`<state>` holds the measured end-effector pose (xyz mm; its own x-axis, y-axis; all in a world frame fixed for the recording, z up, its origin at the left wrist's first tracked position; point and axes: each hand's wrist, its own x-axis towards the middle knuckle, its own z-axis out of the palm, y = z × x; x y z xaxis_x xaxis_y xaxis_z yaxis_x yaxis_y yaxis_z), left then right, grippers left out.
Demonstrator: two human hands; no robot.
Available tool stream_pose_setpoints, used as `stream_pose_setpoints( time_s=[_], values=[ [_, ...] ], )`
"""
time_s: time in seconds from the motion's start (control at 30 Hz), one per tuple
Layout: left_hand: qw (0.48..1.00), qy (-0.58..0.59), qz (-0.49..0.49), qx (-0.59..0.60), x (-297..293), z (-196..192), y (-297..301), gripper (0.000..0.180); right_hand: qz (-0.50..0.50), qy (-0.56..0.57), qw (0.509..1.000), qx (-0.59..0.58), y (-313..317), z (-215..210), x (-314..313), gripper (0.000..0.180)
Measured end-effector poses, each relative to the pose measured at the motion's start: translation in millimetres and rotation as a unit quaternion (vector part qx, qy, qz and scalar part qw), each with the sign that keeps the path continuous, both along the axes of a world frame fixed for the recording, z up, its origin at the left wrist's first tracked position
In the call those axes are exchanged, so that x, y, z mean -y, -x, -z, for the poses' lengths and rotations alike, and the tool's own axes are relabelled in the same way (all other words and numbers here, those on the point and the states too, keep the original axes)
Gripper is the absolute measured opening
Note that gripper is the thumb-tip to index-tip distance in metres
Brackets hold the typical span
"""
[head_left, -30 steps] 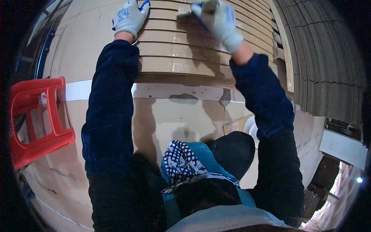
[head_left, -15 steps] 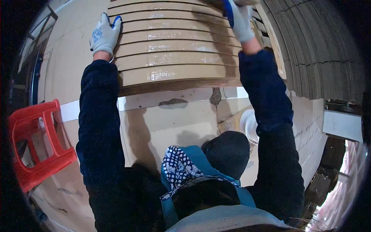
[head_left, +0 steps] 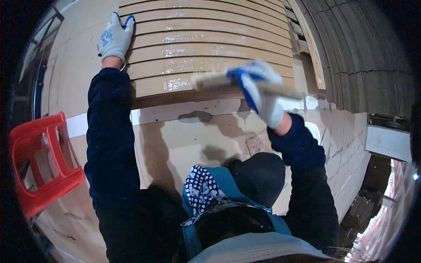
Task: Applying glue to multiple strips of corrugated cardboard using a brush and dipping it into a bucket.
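Brown cardboard sheets (head_left: 210, 39) lie overlapped in steps in front of me, their exposed strips showing wet-looking shiny patches. My left hand (head_left: 115, 40), in a white and blue glove, rests open at the left edge of the sheets, thumb apart from the fingers. In a matching glove, my right hand (head_left: 263, 90) is closed around a flat, light brown brush (head_left: 208, 80). Motion blurs the brush; its pale, fuzzy end points left over the nearest strip, and its other end sticks out to the right of the hand.
A red plastic stool (head_left: 55, 149) stands on the left. To the right, a tall stack of grey-brown corrugated sheets (head_left: 364, 57) rises beside a wooden board (head_left: 313, 52). Behind my right forearm, a round white object (head_left: 314, 130) is partly hidden on the tiled floor (head_left: 184, 144).
My right hand has swept the brush from the far right of the sheets toward me, down to the near edge. The left hand stays at the left edge, shifted only slightly in view.
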<state>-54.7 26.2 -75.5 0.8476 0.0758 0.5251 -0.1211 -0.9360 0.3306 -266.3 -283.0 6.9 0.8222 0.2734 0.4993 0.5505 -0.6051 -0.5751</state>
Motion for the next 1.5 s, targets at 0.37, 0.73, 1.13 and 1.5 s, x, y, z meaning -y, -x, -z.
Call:
stream_pose_setpoints(
  time_s=[0.37,0.73,1.13,1.5],
  values=[
    [0.999,0.031,0.034,0.01,20,-2,-8,0.049,0.093,0.139,0.943,0.288,-190,16,-23,0.025],
    [0.999,0.02,0.013,-0.04,-3,2,-2,0.065,0.039,0.084,0.993,0.075,-63,-8,40,0.013],
    [0.998,0.045,0.038,-0.014,-5,16,-14,0.064,0.079,-0.208,0.972,-0.075,-46,52,94,0.021],
    [0.995,0.033,0.025,-0.086,2,4,-10,0.065,0.127,-0.253,0.958,-0.05,27,-3,72,0.022]
  ],
)
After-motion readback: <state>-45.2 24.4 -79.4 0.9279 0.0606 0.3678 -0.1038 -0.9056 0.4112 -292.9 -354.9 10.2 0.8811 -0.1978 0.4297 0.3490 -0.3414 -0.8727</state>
